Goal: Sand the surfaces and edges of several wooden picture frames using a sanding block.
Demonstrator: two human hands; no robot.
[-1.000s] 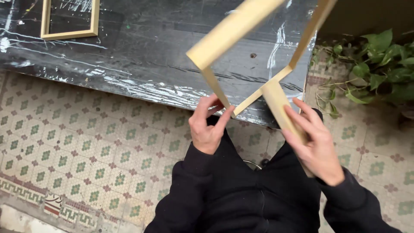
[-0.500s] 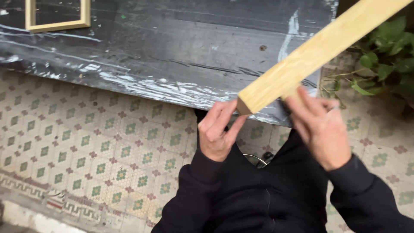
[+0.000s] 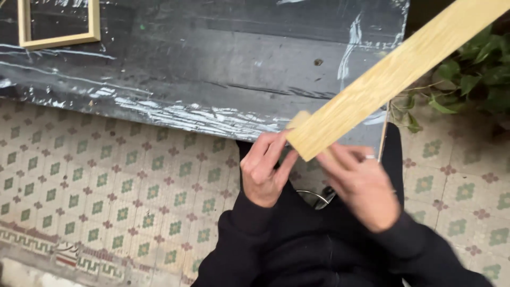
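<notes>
Item: pale wooden frame (image 3: 393, 74), centre right; left hand (image 3: 264, 170) and right hand (image 3: 364, 186) fingers closed on its corner. Risk: blurred grip may slip, striking dark desk (image 3: 212, 69).

Two hands are showing, a left hand (image 3: 264, 169) and a right hand (image 3: 363, 185), at lower centre. Two wooden frames are showing: one frame (image 3: 393, 79) crossing the upper right, another small frame (image 3: 58, 39) lying upper left. One bench (image 3: 212, 69) and one plant (image 3: 467, 79) are showing.
</notes>
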